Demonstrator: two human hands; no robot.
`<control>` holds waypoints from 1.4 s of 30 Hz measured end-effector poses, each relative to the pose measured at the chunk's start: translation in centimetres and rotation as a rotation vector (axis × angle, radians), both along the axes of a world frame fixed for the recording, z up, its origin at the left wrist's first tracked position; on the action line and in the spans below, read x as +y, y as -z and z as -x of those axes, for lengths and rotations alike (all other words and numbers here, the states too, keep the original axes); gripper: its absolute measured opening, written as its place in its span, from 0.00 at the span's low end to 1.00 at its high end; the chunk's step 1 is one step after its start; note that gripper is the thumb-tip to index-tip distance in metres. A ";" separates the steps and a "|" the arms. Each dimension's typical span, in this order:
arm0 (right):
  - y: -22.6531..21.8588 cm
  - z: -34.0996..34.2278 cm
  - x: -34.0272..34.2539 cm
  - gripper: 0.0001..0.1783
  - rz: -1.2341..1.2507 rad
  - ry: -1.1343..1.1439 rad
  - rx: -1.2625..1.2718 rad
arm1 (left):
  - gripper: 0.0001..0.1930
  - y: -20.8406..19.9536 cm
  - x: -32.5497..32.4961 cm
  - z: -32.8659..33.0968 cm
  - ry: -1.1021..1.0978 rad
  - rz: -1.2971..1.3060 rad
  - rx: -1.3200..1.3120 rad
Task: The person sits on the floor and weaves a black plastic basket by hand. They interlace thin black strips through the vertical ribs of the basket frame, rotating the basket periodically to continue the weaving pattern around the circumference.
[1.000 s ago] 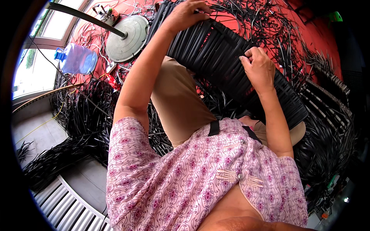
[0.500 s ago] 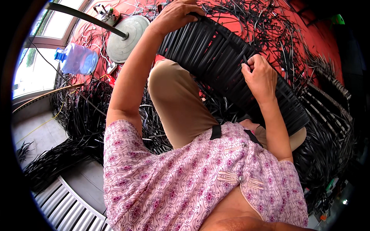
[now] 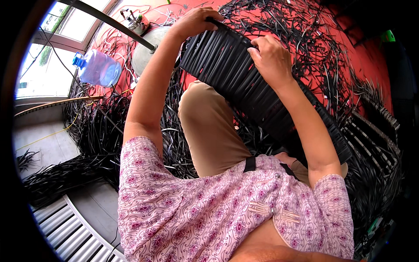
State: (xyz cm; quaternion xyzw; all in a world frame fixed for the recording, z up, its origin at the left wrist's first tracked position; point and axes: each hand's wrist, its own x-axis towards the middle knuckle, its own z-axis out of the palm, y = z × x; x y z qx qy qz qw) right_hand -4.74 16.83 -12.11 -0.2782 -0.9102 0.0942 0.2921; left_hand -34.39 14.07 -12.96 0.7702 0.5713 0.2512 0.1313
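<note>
A long black panel woven from flat plastic strips lies slanted across my bent legs, running from the upper middle down to the right. My left hand is closed around its upper left corner, thumb on the near side and fingers over the far edge. Along the far long edge, my right hand pinches with thumb and forefinger at a black strip that my fingers mostly hide. Closely packed strips run across the panel, with small red gaps of floor showing through.
Loose black strips litter the red floor, with thick bundles at left. A blue water jug, a round grey base with a pole and a metal kettle stand upper left. A white slatted piece lies lower left.
My right hand has moved up and left along the panel to its far edge. My left hand keeps its hold on the corner, slightly lower in view.
</note>
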 end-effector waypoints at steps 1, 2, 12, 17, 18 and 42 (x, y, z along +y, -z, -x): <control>0.2 0.7 0.4 0.11 -0.028 -0.011 0.010 | 0.19 0.2 -0.1 0.7 -0.009 -0.017 -0.010; 0.2 1.3 0.8 0.11 -0.024 -0.005 -0.028 | 0.19 0.5 -0.1 1.2 -0.053 0.022 -0.074; 0.4 2.8 0.4 0.10 -0.152 0.017 -0.126 | 0.21 2.0 -1.0 5.0 -0.162 0.310 -0.534; 1.0 3.4 -0.3 0.07 -0.196 0.036 -0.131 | 0.15 4.2 -1.2 7.7 -0.154 0.305 -0.586; 0.9 3.3 -0.2 0.07 -0.185 0.044 -0.147 | 0.13 4.3 -0.9 7.4 -0.131 0.303 -0.614; 1.2 5.0 -1.2 0.15 -0.237 0.055 -0.297 | 0.09 2.1 -6.7 0.1 -0.249 -0.511 0.579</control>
